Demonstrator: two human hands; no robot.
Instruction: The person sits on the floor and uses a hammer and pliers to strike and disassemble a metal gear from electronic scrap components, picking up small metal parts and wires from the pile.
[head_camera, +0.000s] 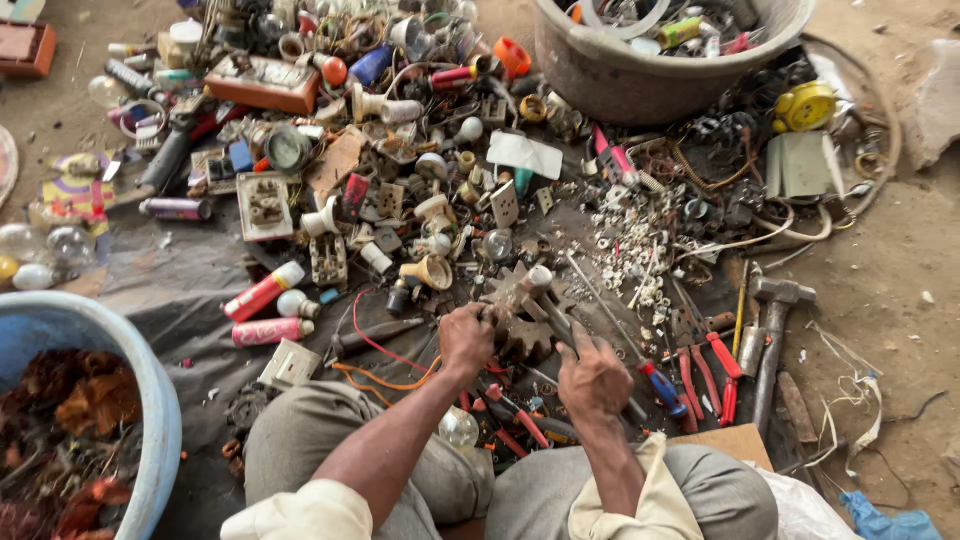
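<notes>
Head view, looking down at our lap and the ground sheet.

Our left hand is closed around the left edge of a rusty toothed metal part, a gear-like piece lying on the dark sheet just ahead of our knees. Our right hand is curled on the part's right side, fingers wrapped around something narrow there; we cannot tell what it is, since the hand hides it. A grey metal rod runs diagonally just right of the part.

Nearby: red-handled pliers and a hammer lie to the right, on the edge of the sheet. A screwdriver with a red and blue handle lies just beside our right hand. Two red spray cans lie to the left, well apart from the hands. An orange wire loops under our left wrist.

Farther out: a blue tub of brownish scrap at lower left, a grey basin of mixed parts at top, and a spread of sockets, switches and bulbs between.
</notes>
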